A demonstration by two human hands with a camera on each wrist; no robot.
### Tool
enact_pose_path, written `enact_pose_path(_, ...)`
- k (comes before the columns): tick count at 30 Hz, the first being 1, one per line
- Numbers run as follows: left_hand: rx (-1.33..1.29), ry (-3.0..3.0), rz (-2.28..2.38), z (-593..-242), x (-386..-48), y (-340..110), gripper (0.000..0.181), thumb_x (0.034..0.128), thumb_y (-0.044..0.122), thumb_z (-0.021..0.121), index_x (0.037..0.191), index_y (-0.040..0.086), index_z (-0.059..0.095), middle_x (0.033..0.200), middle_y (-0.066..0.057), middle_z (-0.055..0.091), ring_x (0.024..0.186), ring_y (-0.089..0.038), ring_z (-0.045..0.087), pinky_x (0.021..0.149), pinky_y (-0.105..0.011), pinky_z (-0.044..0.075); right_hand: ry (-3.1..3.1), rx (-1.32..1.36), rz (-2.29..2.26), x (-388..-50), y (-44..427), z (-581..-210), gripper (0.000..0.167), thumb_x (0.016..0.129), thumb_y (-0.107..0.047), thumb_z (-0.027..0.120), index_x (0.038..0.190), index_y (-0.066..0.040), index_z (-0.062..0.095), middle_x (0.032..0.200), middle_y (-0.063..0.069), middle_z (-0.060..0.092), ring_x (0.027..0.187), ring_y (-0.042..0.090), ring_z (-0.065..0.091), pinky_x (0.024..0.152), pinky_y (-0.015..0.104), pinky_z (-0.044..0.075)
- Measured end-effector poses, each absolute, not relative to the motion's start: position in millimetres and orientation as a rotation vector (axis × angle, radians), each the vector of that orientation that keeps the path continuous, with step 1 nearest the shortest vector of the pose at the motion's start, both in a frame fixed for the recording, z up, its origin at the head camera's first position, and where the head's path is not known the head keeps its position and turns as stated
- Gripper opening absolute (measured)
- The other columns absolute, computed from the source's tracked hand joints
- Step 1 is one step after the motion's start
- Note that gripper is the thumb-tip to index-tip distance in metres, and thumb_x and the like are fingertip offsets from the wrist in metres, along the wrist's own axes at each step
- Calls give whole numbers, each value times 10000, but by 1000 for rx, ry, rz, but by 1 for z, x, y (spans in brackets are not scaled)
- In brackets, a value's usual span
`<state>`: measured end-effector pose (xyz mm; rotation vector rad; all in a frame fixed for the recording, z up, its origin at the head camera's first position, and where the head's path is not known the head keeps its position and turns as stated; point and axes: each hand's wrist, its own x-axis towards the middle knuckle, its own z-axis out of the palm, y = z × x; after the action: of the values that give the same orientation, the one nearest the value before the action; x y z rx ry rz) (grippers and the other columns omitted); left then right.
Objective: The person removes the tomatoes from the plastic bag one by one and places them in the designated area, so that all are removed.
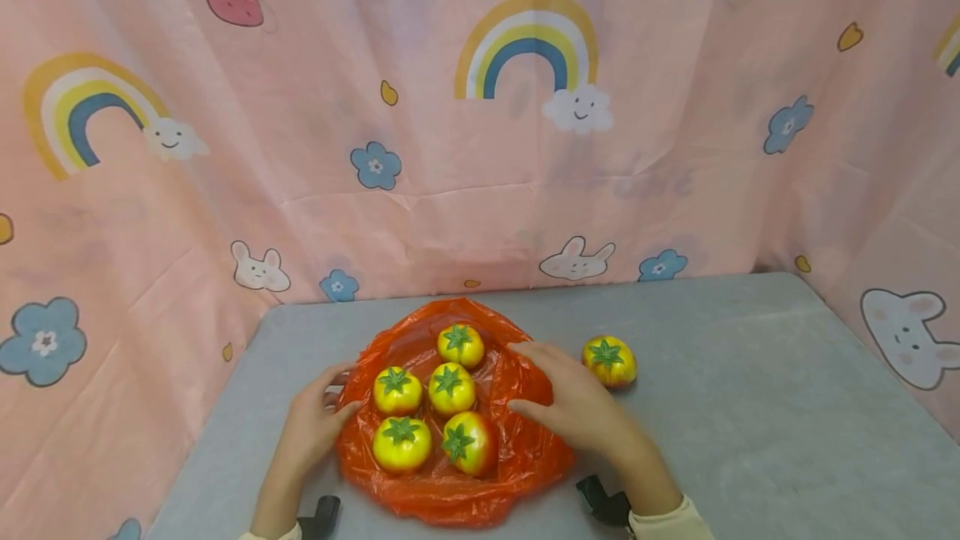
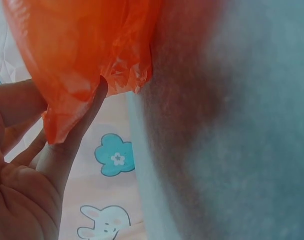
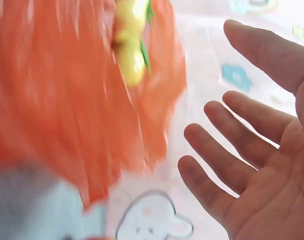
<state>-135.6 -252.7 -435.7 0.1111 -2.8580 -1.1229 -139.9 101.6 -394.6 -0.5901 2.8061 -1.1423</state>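
An orange-red plastic bag point(image 1: 450, 505) lies spread on the table, with several yellow-and-red tomatoes point(image 1: 452, 390) with green star-shaped tops on it. At its left edge is my left hand point(image 1: 311, 417); in the left wrist view a fold of the bag point(image 2: 72, 65) sits between thumb and fingers. On the other side, my right hand point(image 1: 573, 397) is held over the bag's right edge. Its fingers are spread and hold nothing, and the right wrist view shows a gap between this hand point(image 3: 261, 165) and the bag. One more tomato point(image 1: 610, 362) rests on the table beyond the right hand.
The grey table point(image 1: 750, 407) reaches back to a pink curtain point(image 1: 465, 215) printed with rainbows, flowers and rabbits. The curtain also hangs along the left and right sides. Dark straps or mounts point(image 1: 602, 500) show near both wrists.
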Motion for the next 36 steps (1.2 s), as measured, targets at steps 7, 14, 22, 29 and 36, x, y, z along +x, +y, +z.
enact_pose_path(7, 117, -2864, -1113, -436, -136, -253, 543, 868, 25, 738, 1372, 118, 560, 1273, -178, 639, 1056, -332, 690, 915, -474, 590, 2615, -740, -1034, -130, 74, -401, 618, 880, -375, 749, 1437, -248, 515, 1477, -23, 520, 1367, 250, 492, 1128, 548, 425)
enact_pose_path(14, 135, -2867, -1115, -436, -137, -251, 545, 866, 23, 741, 1372, 122, 563, 1269, -173, 643, 1041, -318, 690, 910, -466, 593, 2558, -881, -938, -127, 59, -415, 543, 873, -394, 752, 1375, -293, 571, 1417, -89, 563, 1353, 199, 508, 1125, 487, 447)
enact_pose_path(22, 147, -2867, -1131, -437, -137, -252, 551, 870, 23, 736, 1379, 131, 556, 1278, -169, 635, 1055, -321, 687, 922, -471, 588, 2549, -795, -900, -127, 57, -421, 560, 856, -419, 763, 1374, -329, 568, 1416, -103, 561, 1326, 176, 526, 1105, 480, 467)
enact_pose_path(29, 156, -2876, -1133, -437, -136, -253, 547, 871, 32, 738, 1378, 131, 555, 1283, -170, 633, 1059, -323, 685, 914, -469, 592, 2593, -752, -933, -130, 66, -420, 524, 881, -352, 751, 1369, -292, 572, 1418, -70, 568, 1320, 190, 536, 1096, 497, 472)
enact_pose_path(36, 164, -2879, -1125, -437, -136, -253, 542, 874, 27, 734, 1374, 133, 556, 1274, -168, 632, 1036, -309, 691, 907, -464, 595, 2576, -767, -917, -132, 67, -422, 549, 890, -424, 723, 1393, -290, 553, 1440, -71, 550, 1338, 186, 523, 1113, 498, 456)
